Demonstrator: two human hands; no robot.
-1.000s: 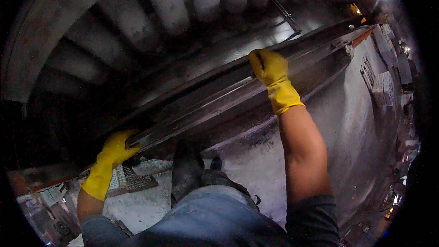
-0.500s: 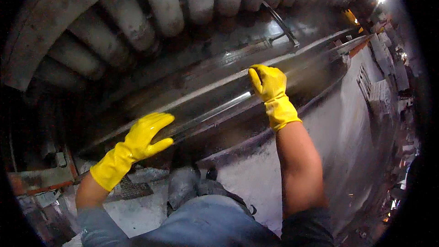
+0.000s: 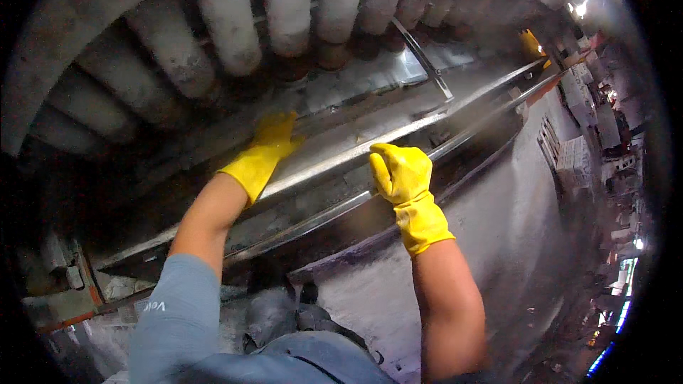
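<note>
Both of my hands wear yellow rubber gloves. My left hand (image 3: 265,156) reaches over a long pale metal rail (image 3: 331,161), its fingers stretched out and dim in the shadow beyond it. They hang above or touch a wet-looking dark surface (image 3: 356,122); I cannot tell which. Beside the near edge of the same rail, my right hand (image 3: 405,174) is closed, thumb against the curled fingers. Whatever it holds, if anything, is hidden. A second shiny metal rail (image 3: 313,220) runs alongside the first, nearer to my body.
A row of thick grey cylinders (image 3: 288,18) hangs across the far side under a curved rim. A thin metal bar (image 3: 427,64) slants down toward the rail. At far right are a yellow part (image 3: 530,43) and a pale slatted block (image 3: 573,160).
My left hand has moved forward and right, from the near side of the rail to beyond it. My right hand remains closed, slightly lower in view. The whole view has shifted a little.
</note>
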